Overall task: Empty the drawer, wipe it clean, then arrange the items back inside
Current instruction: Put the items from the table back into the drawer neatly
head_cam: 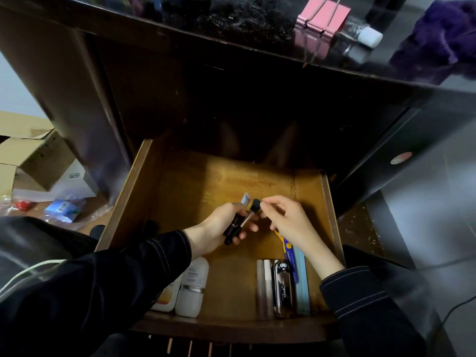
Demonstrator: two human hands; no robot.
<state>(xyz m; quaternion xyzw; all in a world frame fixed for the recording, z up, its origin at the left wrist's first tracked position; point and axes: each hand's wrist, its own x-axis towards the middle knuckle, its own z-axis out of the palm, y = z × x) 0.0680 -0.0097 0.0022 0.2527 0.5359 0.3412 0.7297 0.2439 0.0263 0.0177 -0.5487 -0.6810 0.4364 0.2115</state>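
The wooden drawer stands pulled open below the dark desk. Over its middle, my left hand grips a bundle: a black tube, a small makeup brush and a grey-tipped item. My right hand pinches the dark tip of the brush. At the drawer's front left lie a white bottle and an orange-and-white tube. At the front right lie pale slim tubes, a black case, a light blue stick and a purple-and-yellow item.
On the glossy desk top sit pink binder clips, a clear bottle with a white cap and purple cloth. Cardboard boxes and a blue packet lie on the floor at the left. A white cable crosses my lap.
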